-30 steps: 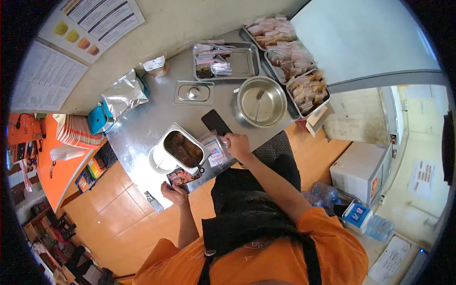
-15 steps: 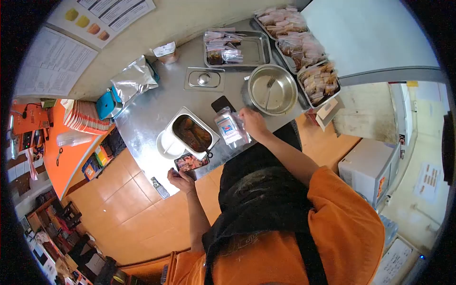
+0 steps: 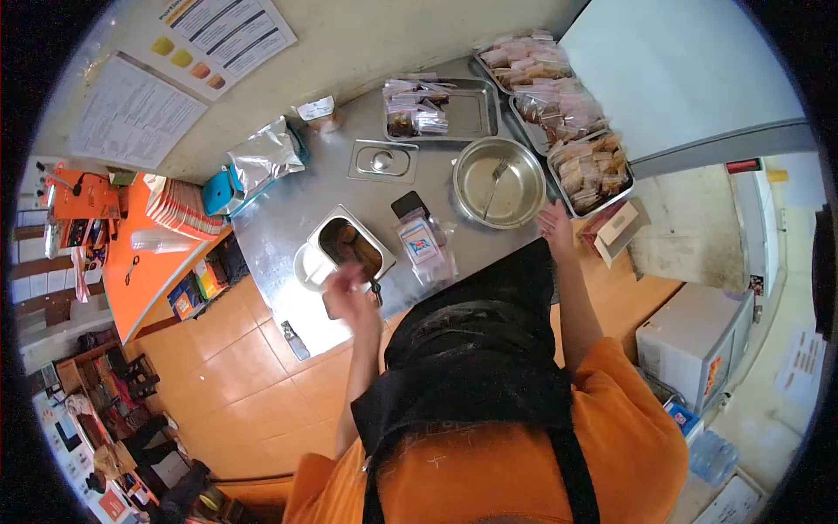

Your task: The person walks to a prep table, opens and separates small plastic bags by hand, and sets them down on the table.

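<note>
My left hand, blurred by motion, hovers at the near edge of a deep steel food pan holding dark sauce with chunks. Its fingers are too smeared to read. A dark utensil handle shows beside that hand, and a white bowl stands left of the pan. My right hand is at the table's right edge, fingers apart and holding nothing, close to a round steel bowl with a fork inside. Between my hands lies a stack of clear plastic bags, touching a black phone-like object.
Steel trays of filled bags stand at the back and right. A steel lid lies behind the pan. A foil pouch rests at the back left. An open cardboard box sits beyond the right edge.
My right hand has left the plastic bags and moved right, past the round bowl. My left hand has risen from the table's front edge toward the food pan. The view has shifted slightly.
</note>
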Demonstrator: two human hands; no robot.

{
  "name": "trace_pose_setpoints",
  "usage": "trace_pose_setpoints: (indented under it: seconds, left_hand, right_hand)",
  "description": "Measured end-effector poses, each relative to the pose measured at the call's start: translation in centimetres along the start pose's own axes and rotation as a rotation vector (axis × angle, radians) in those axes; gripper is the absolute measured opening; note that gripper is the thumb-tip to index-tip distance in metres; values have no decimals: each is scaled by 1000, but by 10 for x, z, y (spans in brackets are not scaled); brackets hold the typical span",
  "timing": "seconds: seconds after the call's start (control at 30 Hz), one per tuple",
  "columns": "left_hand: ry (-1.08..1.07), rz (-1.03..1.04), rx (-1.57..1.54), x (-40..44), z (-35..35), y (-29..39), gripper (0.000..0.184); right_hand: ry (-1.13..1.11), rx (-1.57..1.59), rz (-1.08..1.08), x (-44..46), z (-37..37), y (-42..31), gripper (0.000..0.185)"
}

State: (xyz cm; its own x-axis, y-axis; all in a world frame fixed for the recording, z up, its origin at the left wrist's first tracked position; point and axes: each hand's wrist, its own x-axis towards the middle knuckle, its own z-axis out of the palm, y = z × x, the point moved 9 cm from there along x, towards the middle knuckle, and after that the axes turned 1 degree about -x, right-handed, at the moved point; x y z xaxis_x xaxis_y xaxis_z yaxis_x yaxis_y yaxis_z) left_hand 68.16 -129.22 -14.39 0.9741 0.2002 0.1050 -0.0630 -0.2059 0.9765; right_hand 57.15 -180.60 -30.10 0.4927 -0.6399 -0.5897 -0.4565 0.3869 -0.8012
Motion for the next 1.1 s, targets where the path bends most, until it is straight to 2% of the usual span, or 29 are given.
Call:
trace_pose_setpoints:
  seconds: [0.03, 0.07, 0.1, 0.13, 0.2, 0.23, 0.27, 0.33, 0.4, 0.47, 0.53, 0.6, 0.67, 0.7, 0.77, 0.83, 0.9, 0.93, 0.97, 1.0, 1.03, 1.07, 1.1]
  left_hand:
    - [-224, 66, 98, 13, 59, 42, 24]
    - [-395, 101, -7, 18, 116, 61, 30]
    - [-539, 41, 30, 25, 170, 39, 30]
    - [-525, 228, 411, 36, 213, 20, 32]
    - [-740, 146, 736, 53, 298, -91, 41]
    - [-861, 122, 801, 54, 325, -117, 42]
    - [-977, 92, 866, 54, 344, -130, 43]
    - [-1027, -26, 659, 43, 342, -102, 39]
    - [-1082, 201, 748, 35, 355, -98, 37]
    - [-994, 113, 700, 37, 359, -110, 37]
    - [-919, 92, 690, 37, 346, -93, 37]
    - [-858, 80, 673, 37, 337, -75, 37]
    - [-711, 23, 655, 50, 314, -58, 37]
    - [-702, 18, 662, 58, 299, -50, 37]
    - [-847, 146, 643, 69, 257, -8, 37]
    - [-535, -143, 527, 95, 173, 8, 35]
    - [-412, 99, 476, 108, 85, 63, 30]
    - [-321, 9, 576, 117, 42, 53, 25]
    - [-330, -109, 439, 120, -3, 49, 21]
    - [-320, -143, 492, 124, -46, 32, 22]
    - [-153, -290, 180, 118, -83, 55, 23]
    - [-70, -328, 227, 120, -128, 31, 26]
    - [10, -346, 217, 118, -167, 16, 27]
  right_hand:
    - [-93, 128, 10, 5, 6, 7, 73]
    - [-99, 120, 10, 4, 6, 14, 73]
    - [-75, 167, 24, 1, 7, 21, 72]
    - [-50, 218, 36, -2, 7, 29, 70]
    - [-80, 259, 86, -6, 12, 51, 69]
    - [-108, 297, 145, -9, 16, 60, 68]
    - [-141, 312, 141, -13, 18, 64, 67]
    - [-192, 305, 141, -30, 18, 72, 65]
    - [-225, 269, 139, -48, 16, 73, 63]
    - [-252, 316, 111, -43, -3, 89, 65]
    - [-270, 383, 86, -31, -19, 102, 66]
    - [-118, 483, 190, -28, -39, 105, 65]
    - [-93, 476, 186, -21, -45, 103, 58]
    - [-127, 460, 170, -11, -44, 102, 51]
    - [-182, 435, 169, 6, -29, 107, 44]
    - [-243, 476, 193, 31, 4, 99, 31]
    - [-287, 375, 184, 40, 60, 74, 28]
    - [-276, 301, 168, 33, 78, 63, 24]
    - [-277, 240, 144, 28, 102, 53, 25]
    - [-275, 181, 116, 28, 123, 43, 25]
    - [-256, 16, 17, 38, 140, 36, 24]
    - [-235, -150, -83, 47, 153, 32, 23]
    - [-236, -153, -79, 53, 165, 37, 23]
